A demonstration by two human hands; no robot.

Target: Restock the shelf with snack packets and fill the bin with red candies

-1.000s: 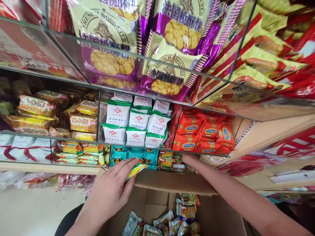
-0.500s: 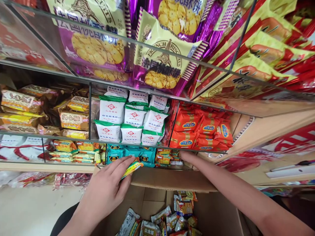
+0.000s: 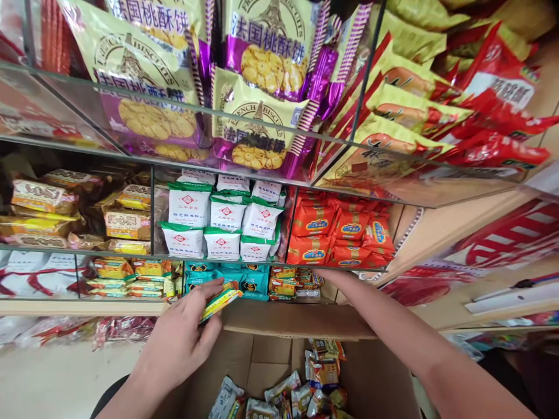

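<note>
My left hand [image 3: 181, 331] is closed on a small yellow-and-green snack packet [image 3: 222, 304], pinched between thumb and fingers. It hovers in front of the lowest shelf, by the teal packets [image 3: 255, 283]. My right hand [image 3: 325, 276] reaches into the low compartment at the right, beside small orange-and-yellow packets [image 3: 283, 286]. Its fingers are hidden under the shelf above, so what they hold cannot be seen. Below both arms stands an open cardboard box [image 3: 301, 321] with loose snack packets [image 3: 322, 371] inside.
White-and-green packets [image 3: 187, 208] and red packets [image 3: 351, 224] fill the middle shelf, with brown-wrapped cakes [image 3: 126, 224] at left. Clear dividers and a shelf edge [image 3: 244, 166] run across. Purple biscuit bags [image 3: 257, 125] and yellow-red bags [image 3: 402, 105] lie above.
The view has shifted, so the shelves sit further left and the upper bags lower. My left hand, with the snack packet, appears slightly further left; my right hand stays in the low compartment.
</note>
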